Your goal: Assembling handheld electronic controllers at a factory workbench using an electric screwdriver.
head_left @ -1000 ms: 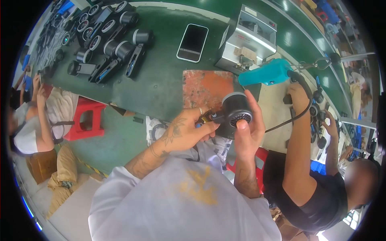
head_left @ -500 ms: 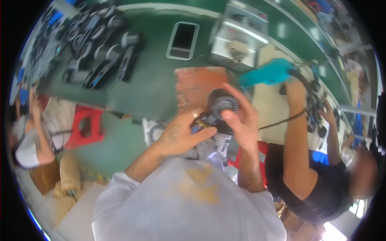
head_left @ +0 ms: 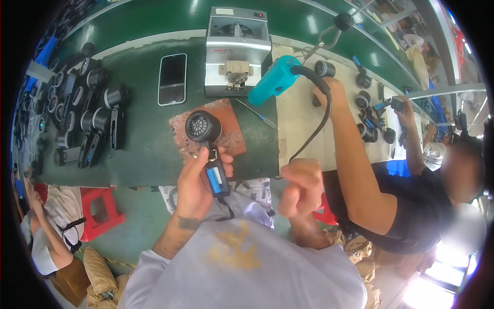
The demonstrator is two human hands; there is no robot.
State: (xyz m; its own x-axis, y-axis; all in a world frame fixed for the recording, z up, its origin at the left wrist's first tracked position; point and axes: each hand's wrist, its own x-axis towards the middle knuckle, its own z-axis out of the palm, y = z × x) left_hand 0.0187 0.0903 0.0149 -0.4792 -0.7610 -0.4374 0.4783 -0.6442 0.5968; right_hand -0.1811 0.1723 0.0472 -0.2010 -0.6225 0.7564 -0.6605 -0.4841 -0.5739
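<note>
My left hand (head_left: 194, 180) is closed round the handle of a small black handheld fan (head_left: 204, 126). Its round grille head points up, above a worn reddish board (head_left: 230, 123) on the table. The handle's casing is open, showing a blue battery (head_left: 213, 180) and some wiring; a dark lead hangs from its lower end. To the right, off the table's front edge, my right hand (head_left: 301, 188) is closed with curled fingers. It is slightly blurred, and whatever may be in it is hidden. A thin screwdriver (head_left: 265, 117) lies right of the board.
Several similar fans (head_left: 87, 121) crowd the table's left. A phone (head_left: 172, 80) and a grey metal machine (head_left: 237, 54) stand behind the board. A teal corded power tool (head_left: 275, 80) hangs at the right. A co-worker's arm (head_left: 355, 149) reaches over the pale mat beside me.
The fan has moved left, and my right hand has come off it, drawing back to the right and closing. My left hand now holds it alone. The view has shifted too.
</note>
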